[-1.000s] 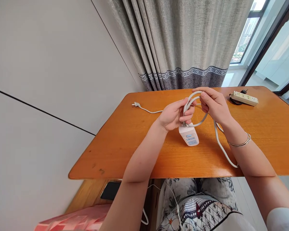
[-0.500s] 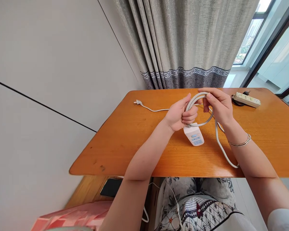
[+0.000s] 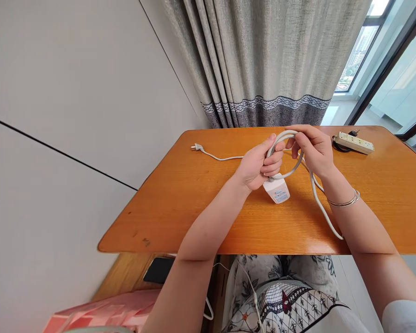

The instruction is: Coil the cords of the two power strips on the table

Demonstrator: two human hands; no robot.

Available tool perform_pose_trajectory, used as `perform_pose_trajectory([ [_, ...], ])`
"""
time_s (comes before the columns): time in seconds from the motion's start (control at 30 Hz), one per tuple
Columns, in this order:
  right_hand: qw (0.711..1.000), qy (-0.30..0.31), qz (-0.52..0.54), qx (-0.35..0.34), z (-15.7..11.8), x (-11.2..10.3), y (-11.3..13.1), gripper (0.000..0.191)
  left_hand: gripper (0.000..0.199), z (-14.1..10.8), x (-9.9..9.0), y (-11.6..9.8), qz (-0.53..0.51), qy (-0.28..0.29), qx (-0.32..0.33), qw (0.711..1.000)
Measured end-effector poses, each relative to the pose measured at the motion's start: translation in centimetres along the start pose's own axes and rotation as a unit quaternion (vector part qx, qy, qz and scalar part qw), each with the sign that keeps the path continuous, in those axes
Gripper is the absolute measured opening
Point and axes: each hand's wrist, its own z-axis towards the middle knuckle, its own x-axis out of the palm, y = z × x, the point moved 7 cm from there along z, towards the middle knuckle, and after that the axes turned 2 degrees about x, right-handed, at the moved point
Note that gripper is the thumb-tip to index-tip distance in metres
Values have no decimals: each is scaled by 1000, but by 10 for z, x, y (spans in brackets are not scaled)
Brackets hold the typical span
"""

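A white cable is bent into a loop between my hands. My left hand is wrapped round the loop's left side. My right hand pinches the top right of the loop between thumb and fingers. A white power strip with light blue sockets hangs tilted from the cable just under my left hand. The cable's plug lies on the table at the left, and another length of cable runs below my right wrist towards the front edge.
On the wooden table, a cream power strip with a black cord lies at the back right. A grey curtain hangs behind. A phone and a pink bag are below at the left.
The loop between my hands has become a little smaller. The white power strip has swung, so its socket face shows less. Both hands have barely moved.
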Motion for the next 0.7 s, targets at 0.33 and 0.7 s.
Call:
perform_pose_trajectory([
  [0.33,924,228,-272,145,-10,31,-26,50,45,-23,-22,-58,-42,-113,147,982],
  [0.7,873,142,-456,105,-8,34,-27,59,43,-47,-40,-99,-17,-124,301,945],
])
